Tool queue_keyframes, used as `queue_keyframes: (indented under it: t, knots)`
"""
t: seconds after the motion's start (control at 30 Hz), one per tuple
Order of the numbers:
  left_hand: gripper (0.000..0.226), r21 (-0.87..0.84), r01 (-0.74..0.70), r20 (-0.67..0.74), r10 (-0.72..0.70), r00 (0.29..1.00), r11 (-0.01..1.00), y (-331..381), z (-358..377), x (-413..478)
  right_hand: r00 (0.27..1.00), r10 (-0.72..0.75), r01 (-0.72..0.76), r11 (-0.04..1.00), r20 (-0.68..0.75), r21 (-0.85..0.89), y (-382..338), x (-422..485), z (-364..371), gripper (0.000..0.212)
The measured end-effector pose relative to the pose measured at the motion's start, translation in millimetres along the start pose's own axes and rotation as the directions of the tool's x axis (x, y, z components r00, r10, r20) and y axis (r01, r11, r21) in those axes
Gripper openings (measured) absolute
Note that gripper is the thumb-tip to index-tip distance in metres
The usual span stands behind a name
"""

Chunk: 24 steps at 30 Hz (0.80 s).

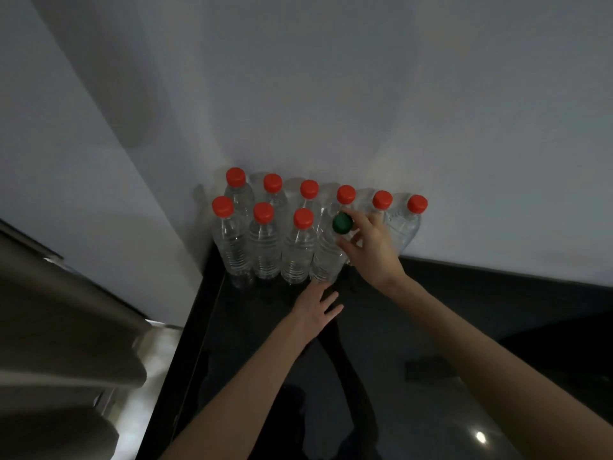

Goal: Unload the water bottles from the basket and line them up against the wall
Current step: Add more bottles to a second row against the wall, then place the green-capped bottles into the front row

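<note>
Nearly done, I judge: nearest, the left hand is open with fingers spread, at 6 o'clock of the green-capped bottle, which the right hand grips below its cap from 3 o'clock; three red-capped bottles stand at its 9 o'clock, six more at 12 along the wall; no basket shows

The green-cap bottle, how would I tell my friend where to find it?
Look where the pale wall meets the dark surface: clear water bottles stand there in two rows. The green-cap bottle is last on the right of the front row, its neck gripped by the right hand. Every other cap is red; only this one is green.
</note>
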<state>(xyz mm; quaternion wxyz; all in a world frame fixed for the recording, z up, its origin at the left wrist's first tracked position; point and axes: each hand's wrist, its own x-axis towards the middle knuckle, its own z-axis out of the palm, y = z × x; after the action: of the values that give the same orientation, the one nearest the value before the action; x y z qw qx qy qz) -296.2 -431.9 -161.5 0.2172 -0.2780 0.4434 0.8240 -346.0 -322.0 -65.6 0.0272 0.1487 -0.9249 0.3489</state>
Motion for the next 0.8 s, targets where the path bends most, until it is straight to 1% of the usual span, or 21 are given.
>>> queue_keyframes:
  t: [0.03,0.07,0.1,0.17,0.23,0.3,0.4,0.47,0.57,0.73,0.8]
  knots:
    - [0.047,-0.037,0.052,0.044,-0.050,0.998,0.998,0,-4,-3,1.000,0.008,-0.009,1.000,0.016,0.026,0,-5,-4,0.054]
    - [0.046,-0.073,0.066,0.067,-0.061,0.996,0.995,2,-5,-7,0.999,0.018,-0.020,0.998,0.035,0.055,-1,-10,-9,0.056]
    - [0.047,-0.037,0.069,0.058,-0.066,0.996,0.997,4,-5,-13,0.998,0.024,-0.028,0.997,0.053,0.074,-3,-17,-16,0.057]
    - [0.050,0.140,0.039,0.043,-0.046,0.998,0.989,5,0,-32,0.997,0.024,-0.029,0.997,0.075,0.069,-6,-35,-34,0.056]
    - [0.053,0.296,-0.004,0.056,-0.014,0.998,0.955,6,6,-52,0.997,0.009,-0.013,0.999,0.076,0.047,-10,-56,-53,0.053]
    - [0.054,0.394,-0.073,0.109,0.032,0.994,0.916,5,13,-72,0.997,-0.011,0.007,0.999,0.073,0.048,-15,-79,-71,0.050]
    - [0.050,0.526,-0.208,0.148,0.152,0.977,0.825,1,31,-107,0.998,-0.028,0.025,0.998,0.058,0.055,-21,-115,-98,0.047]
    - [0.049,0.569,-0.294,0.207,0.212,0.955,0.768,-3,45,-133,0.999,-0.026,0.025,0.999,0.031,0.048,-22,-140,-117,0.047]
    - [0.050,0.624,-0.388,0.277,0.272,0.922,0.678,-16,66,-169,1.000,-0.008,0.009,0.999,-0.010,0.043,-14,-180,-148,0.049]
    - [0.049,0.673,-0.476,0.359,0.314,0.879,0.565,-67,107,-216,0.996,0.021,-0.017,0.999,-0.085,0.040,22,-256,-194,0.045]
    - [0.049,0.681,-0.491,0.386,0.303,0.871,0.543,-94,127,-230,0.993,0.034,-0.031,0.999,-0.117,0.024,40,-288,-213,0.043]
